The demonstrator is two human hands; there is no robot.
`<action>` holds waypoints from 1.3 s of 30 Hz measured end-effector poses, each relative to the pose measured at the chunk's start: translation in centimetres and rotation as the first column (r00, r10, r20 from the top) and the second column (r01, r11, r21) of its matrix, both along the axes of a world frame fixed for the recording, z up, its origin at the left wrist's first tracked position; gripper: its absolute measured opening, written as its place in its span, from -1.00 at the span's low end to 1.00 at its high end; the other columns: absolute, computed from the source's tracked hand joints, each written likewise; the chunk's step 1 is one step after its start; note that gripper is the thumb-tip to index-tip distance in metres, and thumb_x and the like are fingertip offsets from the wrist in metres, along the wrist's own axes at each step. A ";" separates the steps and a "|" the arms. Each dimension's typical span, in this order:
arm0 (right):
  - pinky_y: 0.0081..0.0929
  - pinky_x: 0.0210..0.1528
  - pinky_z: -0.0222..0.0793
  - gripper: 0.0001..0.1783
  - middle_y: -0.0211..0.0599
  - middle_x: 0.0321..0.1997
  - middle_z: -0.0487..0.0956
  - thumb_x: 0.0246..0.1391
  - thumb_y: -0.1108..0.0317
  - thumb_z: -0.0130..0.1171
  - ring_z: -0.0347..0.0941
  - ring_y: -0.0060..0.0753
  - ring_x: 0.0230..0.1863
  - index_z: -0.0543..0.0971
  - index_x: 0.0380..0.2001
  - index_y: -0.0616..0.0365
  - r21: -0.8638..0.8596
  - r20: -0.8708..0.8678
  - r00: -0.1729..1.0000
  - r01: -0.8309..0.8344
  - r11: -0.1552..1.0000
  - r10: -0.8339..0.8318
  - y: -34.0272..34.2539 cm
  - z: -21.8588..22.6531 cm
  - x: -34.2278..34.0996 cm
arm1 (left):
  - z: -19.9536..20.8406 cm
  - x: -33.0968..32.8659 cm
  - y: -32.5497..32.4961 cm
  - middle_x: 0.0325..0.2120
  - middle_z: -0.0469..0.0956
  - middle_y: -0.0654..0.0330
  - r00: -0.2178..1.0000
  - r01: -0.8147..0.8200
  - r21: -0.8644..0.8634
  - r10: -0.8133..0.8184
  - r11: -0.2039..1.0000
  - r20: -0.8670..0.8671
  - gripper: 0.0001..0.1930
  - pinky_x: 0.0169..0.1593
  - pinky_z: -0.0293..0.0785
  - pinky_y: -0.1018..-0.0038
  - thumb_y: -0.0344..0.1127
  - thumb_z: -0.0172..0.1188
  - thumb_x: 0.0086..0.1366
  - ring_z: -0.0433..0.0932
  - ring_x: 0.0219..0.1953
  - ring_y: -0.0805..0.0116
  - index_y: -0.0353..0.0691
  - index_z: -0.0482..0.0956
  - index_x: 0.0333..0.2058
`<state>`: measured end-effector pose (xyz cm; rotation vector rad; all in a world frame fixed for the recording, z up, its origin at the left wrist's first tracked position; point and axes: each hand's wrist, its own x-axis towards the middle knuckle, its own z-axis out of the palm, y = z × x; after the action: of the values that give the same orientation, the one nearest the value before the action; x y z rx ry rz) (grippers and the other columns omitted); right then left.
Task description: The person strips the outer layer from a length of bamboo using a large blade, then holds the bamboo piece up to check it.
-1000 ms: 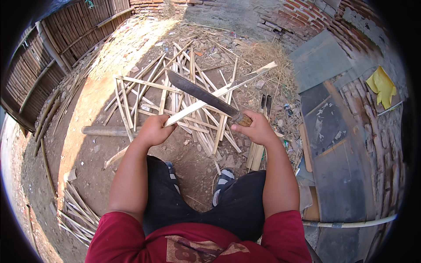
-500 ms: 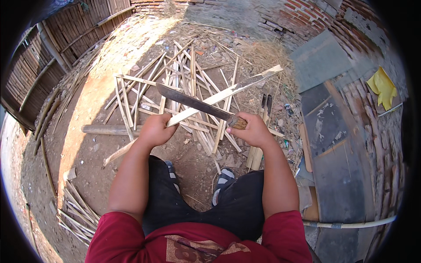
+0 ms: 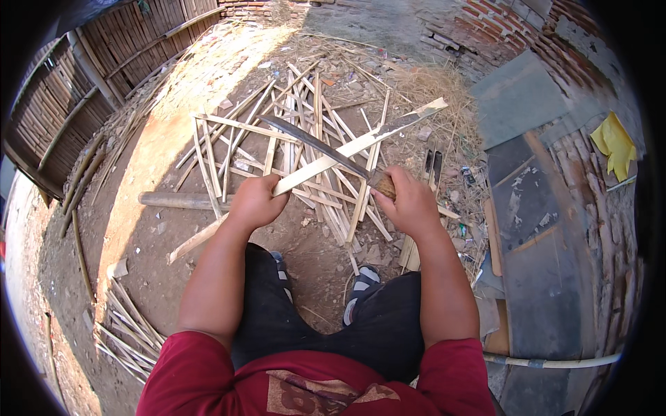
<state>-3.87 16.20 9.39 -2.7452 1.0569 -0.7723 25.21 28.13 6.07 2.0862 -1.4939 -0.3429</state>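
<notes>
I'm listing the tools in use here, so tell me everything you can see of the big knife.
The big knife has a long, dark blade, metal by its look, and a brown handle that looks wooden. The right hand grips the handle, hiding part of it. Held in front of the person, the blade points away and to the left. In this view it crosses the pale strip held in the left hand; whether blade and strip touch is hard to tell.

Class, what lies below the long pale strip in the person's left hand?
Below the strip, loose sticks show on both sides, lying on brown ground. Whatever is directly beneath is covered, and the left hand hides the part it grips.
</notes>
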 end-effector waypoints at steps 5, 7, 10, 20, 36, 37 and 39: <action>-0.04 -0.16 0.53 -0.53 -0.02 -0.31 0.67 -0.02 0.17 0.37 0.62 0.12 -0.22 0.51 -0.09 0.14 0.092 -0.233 0.965 0.147 0.985 -0.122 -1.0 1.0 -0.2 | 0.0 0.6 0.4 -0.48 0.62 -0.13 0.998 0.020 0.010 -0.021 1.000 0.060 -0.76 -0.25 0.52 0.09 -0.19 0.26 0.21 0.63 -0.37 -0.16 -0.27 0.65 -0.31; -0.02 -0.17 0.53 -0.56 -0.02 -0.31 0.67 -0.06 0.18 0.38 0.62 0.14 -0.22 0.54 -0.12 0.12 0.071 -0.212 0.976 0.071 0.995 -0.054 -1.2 -0.1 -0.4 | 0.1 0.5 0.3 -0.46 0.62 -0.13 0.998 0.022 0.005 -0.022 1.000 0.055 -0.76 -0.23 0.52 0.09 -0.20 0.25 0.20 0.63 -0.35 -0.17 -0.28 0.64 -0.30; 0.01 -0.18 0.52 -0.58 -0.02 -0.30 0.66 -0.09 0.20 0.38 0.61 0.15 -0.23 0.57 -0.14 0.08 0.053 -0.123 0.987 -0.100 0.994 0.106 -0.1 -1.7 1.2 | 0.2 0.1 0.3 -0.39 0.64 -0.13 0.999 0.038 -0.044 -0.037 0.998 0.015 -0.76 -0.15 0.53 0.09 -0.23 0.25 0.20 0.63 -0.26 -0.17 -0.29 0.64 -0.28; -0.03 -0.25 0.50 -0.64 -0.11 -0.41 0.64 -0.12 0.23 0.41 0.61 0.09 -0.32 0.54 -0.24 0.06 -0.011 -0.106 0.984 -0.144 0.990 0.142 -0.1 -2.5 3.0 | -1.3 -0.2 -1.2 -0.24 0.66 -0.15 0.997 0.081 -0.158 -0.077 0.984 0.030 -0.68 -0.04 0.55 0.07 -0.14 0.20 0.24 0.62 -0.12 -0.21 -0.24 0.66 -0.16; -0.01 -0.29 0.50 -0.65 -0.10 -0.46 0.61 -0.15 0.26 0.42 0.60 0.10 -0.36 0.53 -0.28 0.09 -0.054 -0.029 0.997 -0.074 0.996 0.073 1.0 -2.6 5.0 | -1.0 -1.0 -1.4 -0.32 0.65 -0.21 0.997 0.081 -0.050 -0.082 0.995 -0.008 -0.64 -0.05 0.56 0.05 -0.11 0.20 0.21 0.63 -0.19 -0.22 -0.29 0.68 -0.20; -0.01 -0.29 0.50 -0.64 -0.09 -0.46 0.60 -0.14 0.26 0.42 0.60 0.11 -0.36 0.53 -0.28 0.10 -0.057 -0.010 0.998 -0.066 0.996 0.066 0.8 -2.2 4.8 | -0.7 -1.2 -1.2 -0.35 0.65 -0.21 0.997 0.078 -0.036 -0.078 0.996 -0.011 -0.62 -0.06 0.56 0.05 -0.06 0.19 0.20 0.63 -0.22 -0.22 -0.28 0.69 -0.22; 0.00 -0.29 0.50 -0.64 -0.09 -0.46 0.61 -0.14 0.25 0.42 0.60 0.11 -0.35 0.54 -0.27 0.10 -0.018 -0.037 0.999 -0.034 0.999 0.034 0.5 -2.5 4.5 | -0.1 -1.4 -1.5 -0.40 0.64 -0.21 0.997 0.082 0.003 -0.082 0.997 0.008 -0.63 -0.10 0.56 0.04 -0.09 0.19 0.18 0.63 -0.26 -0.23 -0.27 0.68 -0.20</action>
<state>0.64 16.67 6.87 -2.7957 1.0119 -0.7335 23.78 26.59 5.96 2.0349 -1.5879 -0.3678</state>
